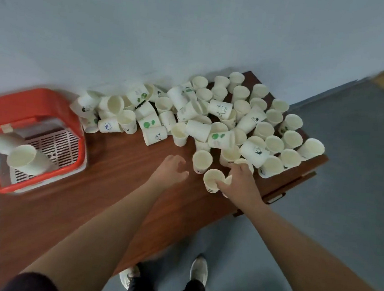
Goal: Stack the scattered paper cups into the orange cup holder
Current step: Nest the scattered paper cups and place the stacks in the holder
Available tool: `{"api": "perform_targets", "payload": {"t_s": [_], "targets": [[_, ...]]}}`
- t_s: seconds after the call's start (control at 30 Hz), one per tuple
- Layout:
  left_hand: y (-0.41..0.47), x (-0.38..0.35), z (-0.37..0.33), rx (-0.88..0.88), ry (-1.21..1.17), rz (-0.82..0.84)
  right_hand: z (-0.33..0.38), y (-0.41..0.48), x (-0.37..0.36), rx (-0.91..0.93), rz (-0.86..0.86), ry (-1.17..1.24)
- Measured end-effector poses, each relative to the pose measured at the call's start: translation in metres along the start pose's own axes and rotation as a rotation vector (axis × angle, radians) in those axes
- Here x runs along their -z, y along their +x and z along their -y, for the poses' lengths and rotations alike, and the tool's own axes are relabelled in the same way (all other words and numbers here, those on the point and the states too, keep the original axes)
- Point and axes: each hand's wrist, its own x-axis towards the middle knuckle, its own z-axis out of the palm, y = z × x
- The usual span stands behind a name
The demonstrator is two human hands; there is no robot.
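Several white paper cups [212, 114] lie scattered and upright across the far half of the brown table [112, 184], some printed with green or black figures. The orange cup holder [37, 107] stands at the table's left end with a short stack of cups [24, 158] lying in it. My right hand [241, 183] grips a cup [212, 180] by its rim near the table's front edge, thumb inside it. My left hand [172, 169] hovers over bare wood just left of an upright cup [201, 161], fingers loosely curled and holding nothing.
A pale wall runs behind the table. Grey floor [346, 183] lies to the right and front, where my shoes [199, 269] show. The table's right end carries a drawer handle [275, 196]. Bare wood stretches between the holder and the cup pile.
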Motion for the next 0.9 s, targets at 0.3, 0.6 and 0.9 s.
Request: {"api": "perform_targets", "payload": {"t_s": [0.3, 0.6, 0.9], "targets": [[0.060, -0.045, -0.024, -0.028, 0.117, -0.032, -0.023, 0.027, -0.029, 0.264, -0.051, -0.262], [0.094, -0.062, -0.003, -0.039, 0.229, 0.030, -0.028, 0.054, -0.058, 0.355, 0.077, -0.387], [0.097, -0.062, 0.017, -0.079, 0.091, -0.086, -0.027, 0.061, -0.059, 0.361, 0.032, -0.274]]}}
